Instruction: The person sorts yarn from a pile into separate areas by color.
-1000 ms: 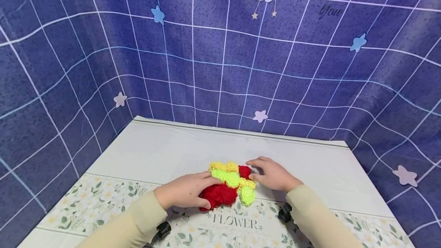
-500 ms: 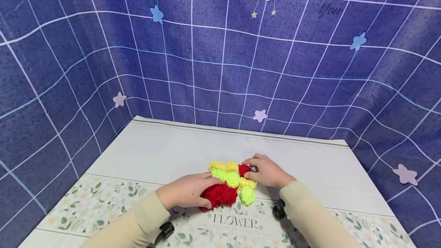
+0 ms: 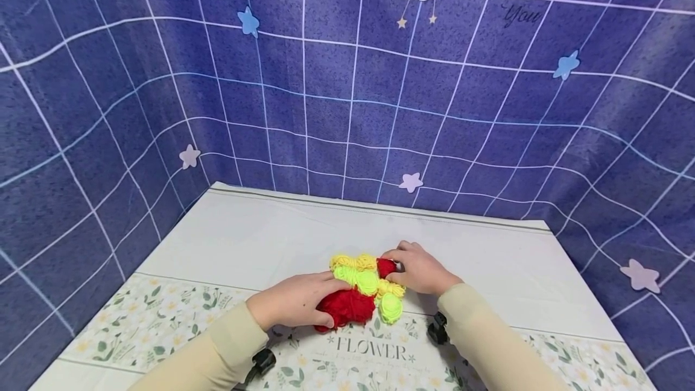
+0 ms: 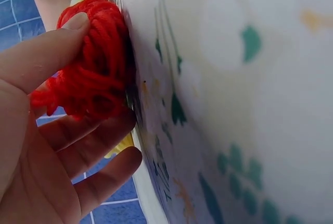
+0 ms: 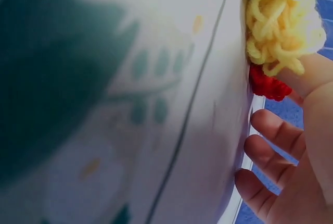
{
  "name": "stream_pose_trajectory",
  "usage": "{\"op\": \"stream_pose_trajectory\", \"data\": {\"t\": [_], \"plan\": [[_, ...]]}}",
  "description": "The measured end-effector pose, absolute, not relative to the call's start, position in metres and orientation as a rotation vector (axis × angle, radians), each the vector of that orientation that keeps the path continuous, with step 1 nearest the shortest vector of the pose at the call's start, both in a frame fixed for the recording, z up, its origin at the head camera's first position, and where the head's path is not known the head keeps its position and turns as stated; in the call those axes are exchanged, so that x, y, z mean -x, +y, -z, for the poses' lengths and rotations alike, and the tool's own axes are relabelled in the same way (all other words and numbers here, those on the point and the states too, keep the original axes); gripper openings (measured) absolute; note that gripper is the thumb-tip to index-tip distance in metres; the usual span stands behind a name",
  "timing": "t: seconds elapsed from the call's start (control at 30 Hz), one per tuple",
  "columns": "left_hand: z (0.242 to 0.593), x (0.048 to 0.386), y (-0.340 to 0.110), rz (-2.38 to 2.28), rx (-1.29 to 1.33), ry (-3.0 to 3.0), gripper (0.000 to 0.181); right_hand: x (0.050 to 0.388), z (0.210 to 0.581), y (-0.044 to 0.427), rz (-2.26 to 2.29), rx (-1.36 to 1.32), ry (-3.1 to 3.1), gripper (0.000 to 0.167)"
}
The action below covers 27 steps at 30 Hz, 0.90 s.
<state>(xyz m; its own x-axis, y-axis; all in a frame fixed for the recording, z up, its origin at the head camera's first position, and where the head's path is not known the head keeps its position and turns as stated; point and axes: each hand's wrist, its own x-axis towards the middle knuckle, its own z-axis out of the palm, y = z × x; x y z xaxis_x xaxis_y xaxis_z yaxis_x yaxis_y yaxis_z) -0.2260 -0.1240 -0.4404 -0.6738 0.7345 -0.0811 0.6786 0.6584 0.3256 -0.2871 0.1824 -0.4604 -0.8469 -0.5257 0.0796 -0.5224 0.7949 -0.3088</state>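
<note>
A cluster of yarn bundles lies on the tabletop. My left hand (image 3: 295,300) holds the large red yarn bundle (image 3: 347,308) from its left side; in the left wrist view its thumb presses on the red strands (image 4: 101,62). At the cluster's far right, my right hand (image 3: 420,268) pinches a small red yarn bundle (image 3: 386,267) between thumb and forefinger. Its other fingers are spread loosely in the right wrist view, where the yellow yarn (image 5: 281,31) partly covers the thumb. Between the hands lie a lime-green bundle (image 3: 358,279) and a yellow bundle (image 3: 353,262).
A smaller yellow bundle (image 3: 391,289) and a lime-green ball (image 3: 391,308) sit at the cluster's right front. The white, flower-printed table cover (image 3: 260,228) reaches back to a blue gridded curtain (image 3: 326,77), which also hangs at both sides.
My right hand has moved slightly left and closed its thumb and forefinger on the small red bundle. The left hand has stayed on the large red yarn, nearly still.
</note>
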Motion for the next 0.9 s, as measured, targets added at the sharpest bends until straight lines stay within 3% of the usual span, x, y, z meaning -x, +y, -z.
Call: {"op": "stream_pose_trajectory", "data": {"t": [0.4, 0.9], "plan": [[0.439, 0.225, -0.124, -0.392, -1.163, 2.680, 0.066, 0.280, 0.457, 0.202, 0.768, 0.740, 2.979, 0.038], [0.438, 0.224, -0.126, -0.392, -1.147, 2.692, 0.066, 0.245, 0.454, 0.272, 0.916, 0.567, 2.999, 0.043]]}}
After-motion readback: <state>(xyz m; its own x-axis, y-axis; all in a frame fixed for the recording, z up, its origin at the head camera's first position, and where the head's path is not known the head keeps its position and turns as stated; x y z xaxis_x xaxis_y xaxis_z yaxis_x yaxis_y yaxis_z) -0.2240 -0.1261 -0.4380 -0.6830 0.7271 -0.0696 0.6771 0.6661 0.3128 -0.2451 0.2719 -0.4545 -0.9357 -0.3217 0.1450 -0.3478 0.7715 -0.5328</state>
